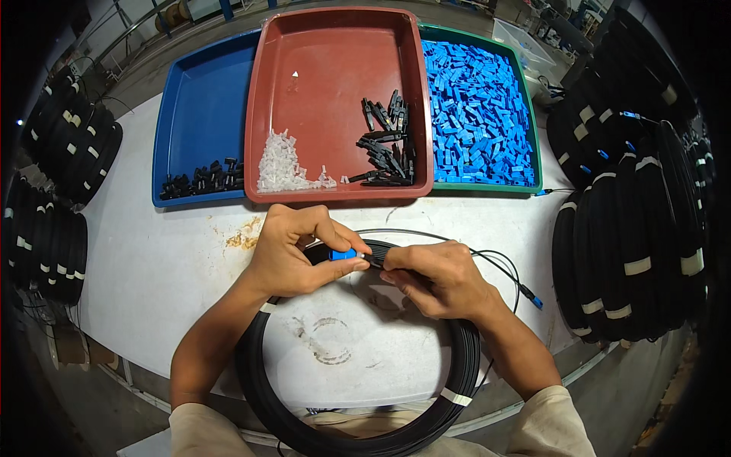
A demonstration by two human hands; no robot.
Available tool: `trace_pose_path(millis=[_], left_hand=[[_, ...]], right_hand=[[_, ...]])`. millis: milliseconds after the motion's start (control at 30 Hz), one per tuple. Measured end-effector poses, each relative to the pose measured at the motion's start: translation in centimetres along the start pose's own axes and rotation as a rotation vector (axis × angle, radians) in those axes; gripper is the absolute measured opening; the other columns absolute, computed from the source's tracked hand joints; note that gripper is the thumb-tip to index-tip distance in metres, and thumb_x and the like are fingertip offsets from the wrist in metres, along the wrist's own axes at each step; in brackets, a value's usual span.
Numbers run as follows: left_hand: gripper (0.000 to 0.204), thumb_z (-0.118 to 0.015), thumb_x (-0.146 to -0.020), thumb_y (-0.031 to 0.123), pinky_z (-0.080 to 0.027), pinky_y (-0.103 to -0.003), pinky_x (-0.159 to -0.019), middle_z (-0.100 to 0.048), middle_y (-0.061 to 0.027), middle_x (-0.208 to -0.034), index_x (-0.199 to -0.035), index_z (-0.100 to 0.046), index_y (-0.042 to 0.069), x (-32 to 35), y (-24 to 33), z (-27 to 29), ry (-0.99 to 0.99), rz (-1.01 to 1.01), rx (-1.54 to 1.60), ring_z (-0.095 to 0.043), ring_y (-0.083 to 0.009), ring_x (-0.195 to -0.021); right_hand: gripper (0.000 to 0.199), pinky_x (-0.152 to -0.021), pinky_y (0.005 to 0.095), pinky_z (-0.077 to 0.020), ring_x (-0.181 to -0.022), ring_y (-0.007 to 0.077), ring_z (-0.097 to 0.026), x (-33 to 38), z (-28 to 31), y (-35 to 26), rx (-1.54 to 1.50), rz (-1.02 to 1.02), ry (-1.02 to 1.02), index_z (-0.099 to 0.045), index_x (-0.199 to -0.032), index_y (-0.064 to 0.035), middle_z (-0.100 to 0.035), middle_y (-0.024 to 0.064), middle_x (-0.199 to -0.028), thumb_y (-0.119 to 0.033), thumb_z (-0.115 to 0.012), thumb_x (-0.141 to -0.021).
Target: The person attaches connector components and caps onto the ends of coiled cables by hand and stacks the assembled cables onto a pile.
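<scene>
Pinched between the thumb and fingers of my left hand [293, 247] is a blue cable connector [341, 254], with a small whitish tip at its right end. My right hand [442, 276] is closed on the dark end of a black cable [375, 261], right against the connector; its fingers hide part of it. Both hands are over the far side of a black cable coil [255, 354], banded with white tape. From the coil a loose strand runs right to another blue connector [537, 302] lying on the table.
Beyond my hands stand a blue tray [205, 107] with black pieces, a red tray [327, 84] with clear pieces [280, 164] and black parts [387, 145], and a green tray [538, 164] full of blue housings [480, 114]. Taped cable coils are stacked left [76, 145] and right [632, 251].
</scene>
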State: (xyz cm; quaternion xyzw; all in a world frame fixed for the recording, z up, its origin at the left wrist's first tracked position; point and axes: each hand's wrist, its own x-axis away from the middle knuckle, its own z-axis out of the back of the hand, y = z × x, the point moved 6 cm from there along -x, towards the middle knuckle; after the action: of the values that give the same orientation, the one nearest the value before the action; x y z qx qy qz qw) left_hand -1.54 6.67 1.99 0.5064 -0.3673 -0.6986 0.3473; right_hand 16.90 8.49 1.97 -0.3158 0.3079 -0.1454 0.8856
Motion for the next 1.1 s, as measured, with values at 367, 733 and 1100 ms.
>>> trace_pose_path(millis=[367, 733, 1100], left_hand=[[0.023, -0.088, -0.076, -0.001, -0.059, -0.028, -0.076, -0.078, -0.0165, -0.090, -0.078, -0.065, 0.003, 0.1, 0.0, 0.1, -0.005, 0.005, -0.011, -0.076, -0.0174, -0.084], [0.030, -0.089, -0.073, -0.005, -0.059, -0.033, -0.086, -0.075, -0.0179, -0.100, -0.088, -0.064, 0.003, -0.2, -0.1, 0.3, 0.025, -0.024, 0.006, -0.075, -0.0215, -0.092], [0.040, -0.088, -0.075, -0.004, -0.061, -0.032, -0.082, -0.072, -0.0176, -0.096, -0.088, -0.052, 0.007, 0.4, -1.0, 0.9, 0.053, 0.055, 0.043, -0.075, -0.0207, -0.090]], right_hand=[[0.035, -0.063, 0.0373, -0.0559, -0.072, 0.0298, -0.072, 0.4, 0.0, 0.2, -0.012, 0.047, 0.082, -0.068, -0.118, -0.0059, -0.072, 0.0131, -0.085, 0.000, -0.072, -0.084], [0.033, -0.058, 0.0357, -0.0520, -0.064, 0.0256, -0.067, 0.9, 0.8, 0.2, 0.065, 0.081, 0.220, -0.070, -0.114, -0.0027, -0.069, 0.0124, -0.077, 0.000, -0.076, -0.082], [0.027, -0.056, 0.0340, -0.0475, -0.060, 0.0234, -0.062, 0.8, 1.3, 0.7, 0.143, 0.006, 0.348, -0.069, -0.104, -0.0015, -0.068, 0.0096, -0.077, -0.001, -0.080, -0.080]])
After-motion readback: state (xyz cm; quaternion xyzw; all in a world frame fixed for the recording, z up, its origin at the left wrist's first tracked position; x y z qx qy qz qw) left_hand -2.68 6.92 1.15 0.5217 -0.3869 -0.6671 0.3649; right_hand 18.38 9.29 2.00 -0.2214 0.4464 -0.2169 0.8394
